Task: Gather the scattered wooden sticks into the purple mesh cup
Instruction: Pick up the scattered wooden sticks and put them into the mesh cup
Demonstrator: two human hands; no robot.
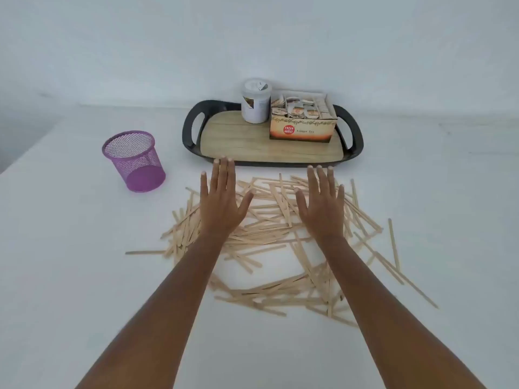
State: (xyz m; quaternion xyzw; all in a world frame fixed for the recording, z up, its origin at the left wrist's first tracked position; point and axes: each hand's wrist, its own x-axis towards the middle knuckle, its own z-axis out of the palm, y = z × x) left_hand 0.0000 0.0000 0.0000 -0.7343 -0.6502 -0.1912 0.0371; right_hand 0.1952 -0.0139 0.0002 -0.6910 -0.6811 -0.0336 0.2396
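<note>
Item: wooden sticks (264, 228), light, stiff, slippery when heaped, which I judge best raked into bundles and gripped mid-length; my left hand (222, 203) and right hand (323, 209) lie spread flat, holding nothing; purple mesh cup (134, 160) stands well apart.

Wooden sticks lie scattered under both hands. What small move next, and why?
Probably sweep both hands inward to bunch the wooden sticks: the left hand and right hand are open, holding nothing, the sticks lie spread wide, and the purple mesh cup stands apart at left.
</note>
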